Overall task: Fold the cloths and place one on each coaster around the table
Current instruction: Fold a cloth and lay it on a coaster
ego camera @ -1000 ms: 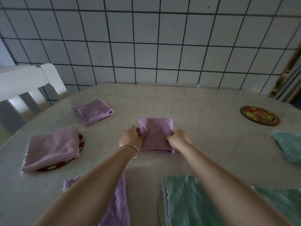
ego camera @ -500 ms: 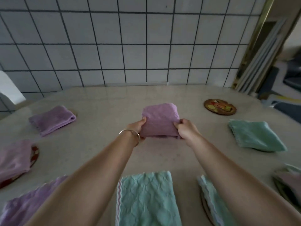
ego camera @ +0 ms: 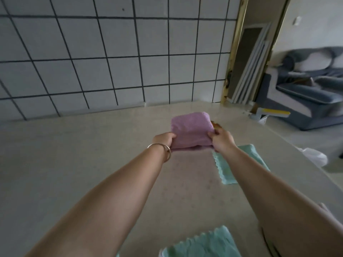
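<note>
Both arms reach forward; the left hand (ego camera: 164, 140) and right hand (ego camera: 221, 140) pinch opposite edges of the folded purple cloth (ego camera: 191, 129).

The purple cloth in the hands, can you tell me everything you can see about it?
The purple cloth is a soft, fluffy towel-like fabric, folded into a thick, roughly square bundle with rounded far corners. The left hand pinches its near left edge and the right hand pinches its near right edge. It is held flat over the far part of the table; whether it touches the surface cannot be told. A brown coaster peeks out just behind its right corner.
</note>
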